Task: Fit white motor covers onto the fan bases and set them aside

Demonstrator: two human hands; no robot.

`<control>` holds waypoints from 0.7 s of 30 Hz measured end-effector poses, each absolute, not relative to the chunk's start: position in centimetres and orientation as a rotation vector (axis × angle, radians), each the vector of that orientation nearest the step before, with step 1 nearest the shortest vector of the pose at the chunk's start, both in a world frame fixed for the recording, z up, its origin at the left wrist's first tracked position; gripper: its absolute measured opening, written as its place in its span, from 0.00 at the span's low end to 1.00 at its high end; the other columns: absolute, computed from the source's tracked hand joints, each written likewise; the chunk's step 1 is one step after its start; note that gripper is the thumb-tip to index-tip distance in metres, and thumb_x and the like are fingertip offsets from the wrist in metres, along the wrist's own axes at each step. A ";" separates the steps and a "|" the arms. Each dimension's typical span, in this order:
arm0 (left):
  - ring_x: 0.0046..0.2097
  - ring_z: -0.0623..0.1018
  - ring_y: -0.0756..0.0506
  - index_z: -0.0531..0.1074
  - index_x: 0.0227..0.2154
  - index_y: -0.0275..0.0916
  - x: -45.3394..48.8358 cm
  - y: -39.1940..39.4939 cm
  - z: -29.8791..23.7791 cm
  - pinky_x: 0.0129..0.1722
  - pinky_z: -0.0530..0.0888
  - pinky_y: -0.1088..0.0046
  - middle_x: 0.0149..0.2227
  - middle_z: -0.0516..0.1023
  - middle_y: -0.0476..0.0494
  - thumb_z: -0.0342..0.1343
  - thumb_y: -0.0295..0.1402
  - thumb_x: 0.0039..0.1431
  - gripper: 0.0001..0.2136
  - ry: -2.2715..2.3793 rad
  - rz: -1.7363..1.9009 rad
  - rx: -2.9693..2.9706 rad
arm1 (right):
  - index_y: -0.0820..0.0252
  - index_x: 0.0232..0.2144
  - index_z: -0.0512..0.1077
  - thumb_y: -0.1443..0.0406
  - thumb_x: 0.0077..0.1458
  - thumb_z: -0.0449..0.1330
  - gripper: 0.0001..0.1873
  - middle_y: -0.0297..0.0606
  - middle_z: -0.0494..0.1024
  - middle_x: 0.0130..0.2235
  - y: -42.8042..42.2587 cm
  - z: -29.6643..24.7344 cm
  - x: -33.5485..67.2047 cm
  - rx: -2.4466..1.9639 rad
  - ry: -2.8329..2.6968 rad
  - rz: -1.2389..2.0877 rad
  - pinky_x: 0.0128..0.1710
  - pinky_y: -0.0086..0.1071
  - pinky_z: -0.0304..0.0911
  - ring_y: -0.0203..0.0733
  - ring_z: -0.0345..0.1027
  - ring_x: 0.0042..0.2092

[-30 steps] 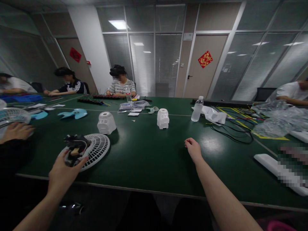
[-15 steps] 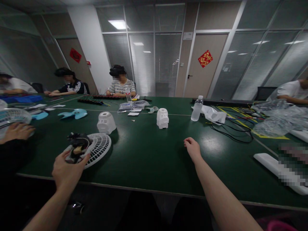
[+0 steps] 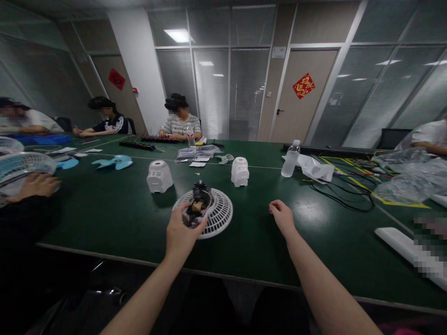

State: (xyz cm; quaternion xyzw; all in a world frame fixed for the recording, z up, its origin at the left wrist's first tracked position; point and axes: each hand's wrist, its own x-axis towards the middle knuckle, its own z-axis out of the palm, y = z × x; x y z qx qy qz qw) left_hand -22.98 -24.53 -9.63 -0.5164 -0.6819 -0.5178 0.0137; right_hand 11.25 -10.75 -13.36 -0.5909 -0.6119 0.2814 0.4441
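Note:
My left hand (image 3: 181, 232) grips a white round fan grille (image 3: 218, 214) with a black motor (image 3: 198, 203) mounted at its centre, holding it just above the green table (image 3: 122, 218) in front of me. My right hand (image 3: 282, 217) rests on the table to the right of the grille, fingers loosely curled with nothing in them. Two white fan motor housings (image 3: 159, 176) (image 3: 240, 171) stand on the table beyond the grille.
A water bottle (image 3: 290, 159), white cloth (image 3: 312, 168), black cables (image 3: 340, 193) and plastic bags (image 3: 408, 177) lie at the right. A blue fan blade (image 3: 113, 162) lies at the left. A neighbour's hand (image 3: 35, 185) rests on another grille (image 3: 21, 165). Other people sit round the far side.
My left hand has carried the grille with its motor from the left side of the table to the middle, close to my right hand. My right hand has barely moved.

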 end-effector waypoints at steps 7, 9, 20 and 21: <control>0.57 0.73 0.33 0.64 0.52 0.50 -12.8 -23.5 -9.7 0.58 0.71 0.50 0.53 0.73 0.39 0.67 0.39 0.47 0.29 -1.998 -1.764 -1.870 | 0.55 0.33 0.75 0.54 0.55 0.55 0.14 0.36 0.80 0.32 -12.0 -11.9 10.3 -1.363 -1.632 0.754 0.41 0.38 0.67 0.46 0.75 0.38; 0.57 0.73 0.32 0.63 0.52 0.49 -11.1 -23.3 -9.7 0.60 0.69 0.46 0.53 0.72 0.38 0.68 0.39 0.48 0.29 -2.019 -1.779 -1.869 | 0.54 0.34 0.76 0.55 0.55 0.55 0.14 0.36 0.81 0.35 -12.2 -11.6 10.5 -1.358 -1.665 0.735 0.43 0.39 0.66 0.47 0.74 0.40; 0.62 0.67 0.29 0.56 0.59 0.49 -9.2 -24.5 -11.0 0.61 0.62 0.40 0.58 0.66 0.31 0.66 0.42 0.50 0.36 -2.159 -1.814 -1.970 | 0.49 0.44 0.77 0.57 0.53 0.61 0.15 0.37 0.82 0.43 -12.2 -11.5 10.3 -1.413 -1.786 0.653 0.51 0.45 0.63 0.51 0.72 0.49; 0.60 0.69 0.29 0.56 0.59 0.49 -9.7 -24.7 -11.0 0.60 0.64 0.42 0.57 0.68 0.31 0.66 0.44 0.51 0.35 -2.158 -1.796 -1.985 | 0.49 0.44 0.77 0.57 0.53 0.61 0.15 0.37 0.82 0.42 -12.1 -11.6 10.3 -1.421 -1.791 0.649 0.51 0.45 0.63 0.51 0.72 0.48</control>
